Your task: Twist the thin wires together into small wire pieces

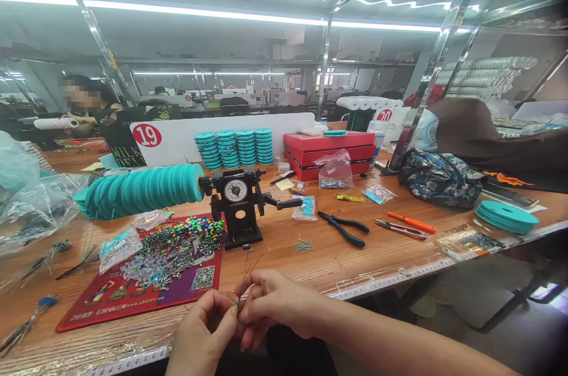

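At the front edge of the wooden table, my left hand (pixel 205 328) and my right hand (pixel 276 305) meet, thumbs and fingertips pinched together. Between them they grip thin dark strands (pixel 247 274), whose ends fan upward. Something small and green shows at the left fingertips, too tiny to name. Just beyond stands a black hand-crank winder (pixel 239 216) with a dial and a row of turquoise spools (pixel 146 191) on its shaft. To the left, a red mat (pixel 133 305) bears coloured beads (pixel 195 228) and heaps of small metal swivels or clips.
Pliers (pixel 344 228), tweezers (pixel 399 229) and an orange-handled tool (pixel 410 221) lie to the right. Stacked turquoise spools (pixel 228 151) and a red box (pixel 328 154) stand behind. Bundled wires (pixel 29 325) lie at left. Another person (pixel 86 100) sits at the far left.
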Demonstrator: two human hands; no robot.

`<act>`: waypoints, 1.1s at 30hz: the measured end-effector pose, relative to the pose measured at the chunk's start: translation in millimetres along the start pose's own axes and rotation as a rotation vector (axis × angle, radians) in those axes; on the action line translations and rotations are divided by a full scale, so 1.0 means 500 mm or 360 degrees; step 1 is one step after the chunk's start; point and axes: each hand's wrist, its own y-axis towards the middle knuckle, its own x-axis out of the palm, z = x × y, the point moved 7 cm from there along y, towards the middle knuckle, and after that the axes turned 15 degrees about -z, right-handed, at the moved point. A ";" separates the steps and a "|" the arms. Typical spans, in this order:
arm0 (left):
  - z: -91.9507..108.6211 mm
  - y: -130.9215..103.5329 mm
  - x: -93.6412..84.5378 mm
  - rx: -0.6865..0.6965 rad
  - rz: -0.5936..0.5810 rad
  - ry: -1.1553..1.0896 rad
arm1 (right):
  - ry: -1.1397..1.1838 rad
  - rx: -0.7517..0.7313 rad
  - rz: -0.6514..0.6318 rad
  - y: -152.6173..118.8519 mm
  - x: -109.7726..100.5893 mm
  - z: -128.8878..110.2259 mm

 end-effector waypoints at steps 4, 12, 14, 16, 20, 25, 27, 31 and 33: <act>0.026 -0.016 0.009 0.0056 0.0002 0.0289 | -0.0234 -0.0011 -0.0008 -0.002 -0.008 0.002; 0.025 -0.019 0.007 0.0270 0.0091 0.0734 | -0.0560 0.0040 0.0036 -0.011 -0.016 -0.003; 0.024 -0.020 0.006 0.0315 0.0110 0.0779 | -0.0584 0.0050 0.0063 -0.014 -0.014 -0.008; 0.025 -0.022 0.006 0.0354 0.0126 0.0816 | -0.0634 0.0058 0.0077 -0.017 -0.012 -0.010; 0.034 -0.026 0.006 0.0430 0.0167 0.0901 | -0.0717 0.0030 0.0072 -0.019 -0.008 -0.008; 0.043 -0.030 0.006 0.0495 0.0198 0.0990 | -0.0768 0.0018 0.0131 -0.017 -0.007 -0.009; 0.045 -0.031 0.005 0.0504 0.0221 0.0985 | -0.0762 0.0030 0.0136 -0.015 -0.006 -0.010; 0.050 -0.033 0.004 0.0442 0.0235 0.0905 | -0.0738 0.0049 0.0146 -0.011 -0.013 -0.003; 0.049 -0.031 0.003 0.0341 0.0145 0.0773 | -0.0731 0.0068 0.0167 -0.012 -0.020 0.003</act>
